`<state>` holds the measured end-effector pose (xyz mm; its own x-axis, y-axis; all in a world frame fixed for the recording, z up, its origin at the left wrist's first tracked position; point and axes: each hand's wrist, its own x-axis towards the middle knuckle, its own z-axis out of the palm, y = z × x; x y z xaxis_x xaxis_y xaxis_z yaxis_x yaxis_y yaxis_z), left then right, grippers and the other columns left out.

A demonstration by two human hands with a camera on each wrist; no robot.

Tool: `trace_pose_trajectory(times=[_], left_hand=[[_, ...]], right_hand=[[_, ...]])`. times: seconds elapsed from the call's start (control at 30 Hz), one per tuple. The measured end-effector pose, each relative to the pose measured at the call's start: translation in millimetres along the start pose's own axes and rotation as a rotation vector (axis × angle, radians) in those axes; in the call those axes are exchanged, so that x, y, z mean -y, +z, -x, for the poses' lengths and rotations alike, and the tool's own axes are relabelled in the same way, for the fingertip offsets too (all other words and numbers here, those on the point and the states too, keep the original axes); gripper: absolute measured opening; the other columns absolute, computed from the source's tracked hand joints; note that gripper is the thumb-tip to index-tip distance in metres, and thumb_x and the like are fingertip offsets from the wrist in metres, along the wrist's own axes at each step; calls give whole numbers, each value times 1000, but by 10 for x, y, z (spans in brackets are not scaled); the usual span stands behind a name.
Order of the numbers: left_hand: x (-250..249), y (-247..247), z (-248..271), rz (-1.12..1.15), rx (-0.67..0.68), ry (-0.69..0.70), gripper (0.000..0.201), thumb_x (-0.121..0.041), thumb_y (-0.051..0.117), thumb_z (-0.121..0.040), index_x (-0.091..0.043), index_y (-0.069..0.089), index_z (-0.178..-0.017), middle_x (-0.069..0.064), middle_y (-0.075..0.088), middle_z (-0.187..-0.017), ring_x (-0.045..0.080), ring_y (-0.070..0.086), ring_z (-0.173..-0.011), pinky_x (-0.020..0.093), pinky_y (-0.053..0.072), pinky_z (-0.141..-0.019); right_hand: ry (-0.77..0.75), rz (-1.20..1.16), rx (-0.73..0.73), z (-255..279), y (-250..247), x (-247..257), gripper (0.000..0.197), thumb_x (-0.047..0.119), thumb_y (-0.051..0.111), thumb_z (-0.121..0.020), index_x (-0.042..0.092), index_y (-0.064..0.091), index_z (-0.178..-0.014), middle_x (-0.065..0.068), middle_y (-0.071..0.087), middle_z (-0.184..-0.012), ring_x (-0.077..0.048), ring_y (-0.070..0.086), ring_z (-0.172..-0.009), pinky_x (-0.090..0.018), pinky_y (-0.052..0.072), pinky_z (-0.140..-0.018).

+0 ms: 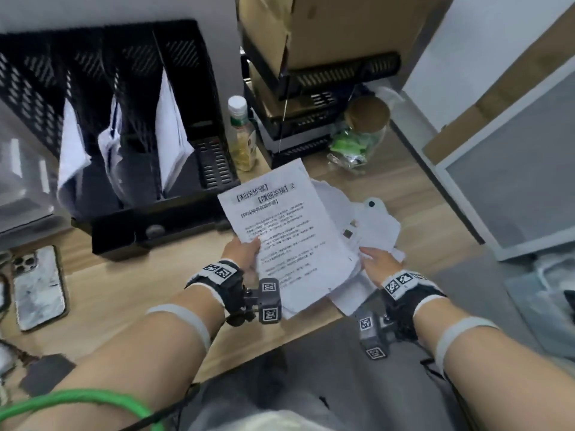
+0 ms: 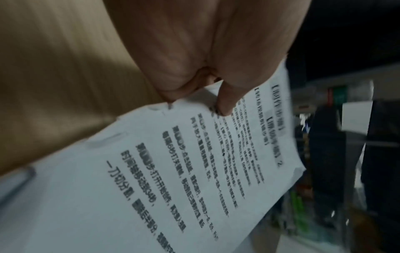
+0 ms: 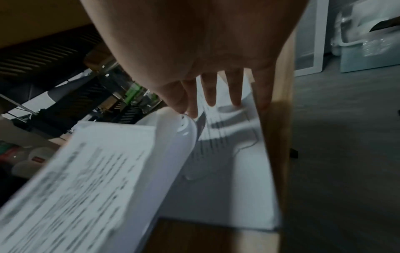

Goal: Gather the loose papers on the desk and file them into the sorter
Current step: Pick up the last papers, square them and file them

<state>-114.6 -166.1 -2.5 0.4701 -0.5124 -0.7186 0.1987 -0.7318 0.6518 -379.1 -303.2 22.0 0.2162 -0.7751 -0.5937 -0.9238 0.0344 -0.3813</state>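
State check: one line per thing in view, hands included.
left hand: pinches the printed sheet's left edge
right hand: fingers straight, resting on the loose papers
printed sheet: lifted, text up
loose papers: messy pile on the desk
sorter: upright, papers in three slots
bottle: upright, capped
phone: face down

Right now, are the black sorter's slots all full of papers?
No. In the sorter, three slots hold white papers; the rightmost slot looks empty, its slotted black wall bare.
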Motion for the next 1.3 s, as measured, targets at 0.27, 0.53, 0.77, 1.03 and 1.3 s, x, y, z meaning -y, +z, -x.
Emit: trace_pose_trajectory(times=[0.27,0.53,0.77,1.03,1.3], left_hand=[[-18,320,134,-162,-19,-42,22,-12,53,-97,-4,63,-115,14,69,-116,31,63,-96,36,50,-81],[-70,404,123,-53,-56,-41,22,-9,49,-99,-11,65,-113,14,69,-107,34,64,-92,41,53,-71],[-115,432,58,-37,-118,-76,17,-12,53,-96,-4,61,-108,17,69,-115,34,64,-98,38,50,-79],[-205,500,0,-149,-107,-75,17,-18,50,-99,-8,60,-89,16,65,-102,32,60,-86,34,46,-74],[-302,630,-33,-112,-78,10,32,-18,50,-98,-7,54,-128,14,65,-125,31,62,-105,41,52,-95]], right_hand=[[9,17,48,104,155,-153,38,35,43,-97,23,53,-132,-6,58,-138,-29,55,-123,-31,41,-102],[-52,317,140,102,226,-229,59,40,42,-91,16,33,-144,-12,48,-144,-33,49,-127,-36,42,-102],[-53,224,37,-33,122,-213,54,32,49,-91,30,39,-144,-12,32,-155,-33,34,-140,-41,33,-114],[10,136,39,-42,172,-185,38,9,41,-96,5,55,-131,-13,58,-135,-33,56,-122,-38,45,-103],[36,54,-28,-119,188,-259,23,18,50,-87,20,64,-105,-13,54,-113,-31,56,-97,-32,48,-85]])
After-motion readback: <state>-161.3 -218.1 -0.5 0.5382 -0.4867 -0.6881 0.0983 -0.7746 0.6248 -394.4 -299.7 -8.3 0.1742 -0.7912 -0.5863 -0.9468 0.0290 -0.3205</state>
